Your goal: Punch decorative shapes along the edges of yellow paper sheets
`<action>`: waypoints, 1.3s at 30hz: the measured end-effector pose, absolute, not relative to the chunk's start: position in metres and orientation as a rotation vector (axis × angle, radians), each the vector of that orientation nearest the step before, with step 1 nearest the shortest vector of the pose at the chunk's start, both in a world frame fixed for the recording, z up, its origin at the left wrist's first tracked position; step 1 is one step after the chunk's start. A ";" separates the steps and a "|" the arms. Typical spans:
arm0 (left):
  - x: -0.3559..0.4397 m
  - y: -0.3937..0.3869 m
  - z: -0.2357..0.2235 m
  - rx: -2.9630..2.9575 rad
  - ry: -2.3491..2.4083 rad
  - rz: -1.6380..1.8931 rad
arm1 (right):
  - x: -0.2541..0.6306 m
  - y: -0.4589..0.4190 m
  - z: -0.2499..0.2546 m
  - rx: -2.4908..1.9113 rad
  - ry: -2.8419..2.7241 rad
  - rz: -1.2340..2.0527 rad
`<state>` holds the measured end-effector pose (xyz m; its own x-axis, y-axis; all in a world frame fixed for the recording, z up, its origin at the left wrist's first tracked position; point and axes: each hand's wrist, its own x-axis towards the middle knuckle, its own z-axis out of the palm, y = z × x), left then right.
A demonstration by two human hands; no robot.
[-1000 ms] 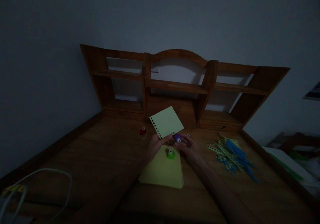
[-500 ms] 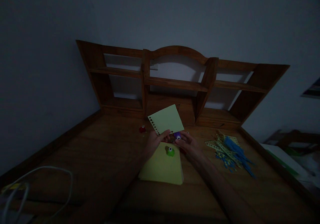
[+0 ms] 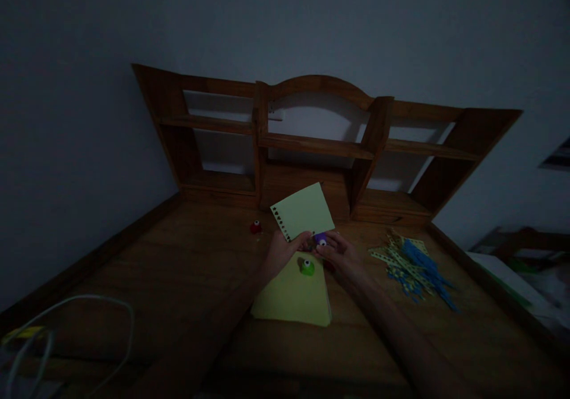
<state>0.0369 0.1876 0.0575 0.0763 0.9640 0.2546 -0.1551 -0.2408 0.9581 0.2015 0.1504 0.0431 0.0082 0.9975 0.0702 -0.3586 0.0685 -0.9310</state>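
Observation:
My left hand (image 3: 281, 253) pinches the lower edge of a pale yellow sheet of paper (image 3: 303, 210), which is raised and tilted. Small dark cut-outs, some heart-shaped, run along its left edge, and one shows on the lower edge. A purple craft punch (image 3: 321, 240) with an eye on it is in my right hand (image 3: 344, 256), against the sheet's lower right edge. Below my hands, a green craft punch (image 3: 307, 267) with a similar eye rests on a stack of yellow paper (image 3: 291, 301). Something dark red is partly hidden beneath my right hand.
A red craft punch (image 3: 255, 227) sits on the wooden desk (image 3: 205, 256) to the left. Blue and yellow punched paper strips (image 3: 414, 268) lie heaped at right. Wooden shelves (image 3: 316, 143) stand behind. A white cable (image 3: 129, 328) loops at lower left.
The view has shifted slightly, so the desk things appear a little further right. Both hands keep hold of the sheet and the purple punch, with little other visible movement.

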 end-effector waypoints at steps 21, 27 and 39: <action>0.037 0.185 0.058 1.421 0.979 1.385 | 0.204 0.154 0.038 -0.902 -1.040 1.265; 0.035 0.182 0.061 1.616 1.086 1.306 | 0.199 0.149 0.047 -0.913 -1.035 1.249; 0.028 0.192 0.045 1.822 1.038 1.118 | 0.207 0.147 0.053 -0.939 -0.987 1.402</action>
<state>0.0281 0.1918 0.0448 0.2905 0.9022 0.3188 0.2506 -0.3932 0.8846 0.2068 0.1470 0.0531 -0.0579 0.9983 -0.0059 -0.3313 -0.0248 -0.9432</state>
